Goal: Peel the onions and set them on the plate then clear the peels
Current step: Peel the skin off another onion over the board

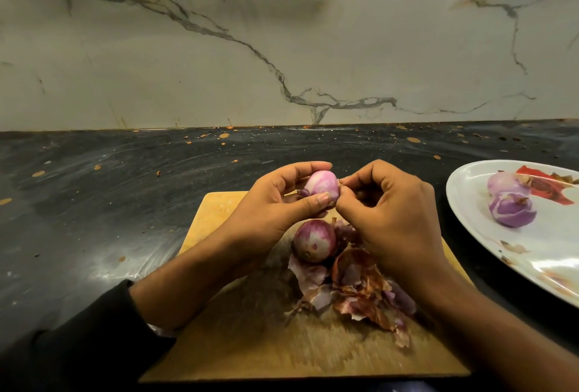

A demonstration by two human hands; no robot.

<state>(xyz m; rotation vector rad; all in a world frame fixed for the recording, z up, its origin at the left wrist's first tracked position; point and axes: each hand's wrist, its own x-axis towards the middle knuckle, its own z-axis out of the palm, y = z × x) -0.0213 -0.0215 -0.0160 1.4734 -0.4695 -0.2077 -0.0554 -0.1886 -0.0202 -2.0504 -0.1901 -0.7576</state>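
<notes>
The onion in hand was held above the far edge of the cutting board, its long axis lying roughly left to right, mostly bare and glossy. The left hand cupped it, fingers curled over the top and thumb underneath. The right hand met it at its right end, fingertips pinched there, apparently on a remnant of skin; the scrap itself could not be made out. A second onion, skin partly on, lay on the board directly below, touching a pile of peels. The plate, carrying two peeled onions, stood on the tabletop to the right, nearer the right hand.
</notes>
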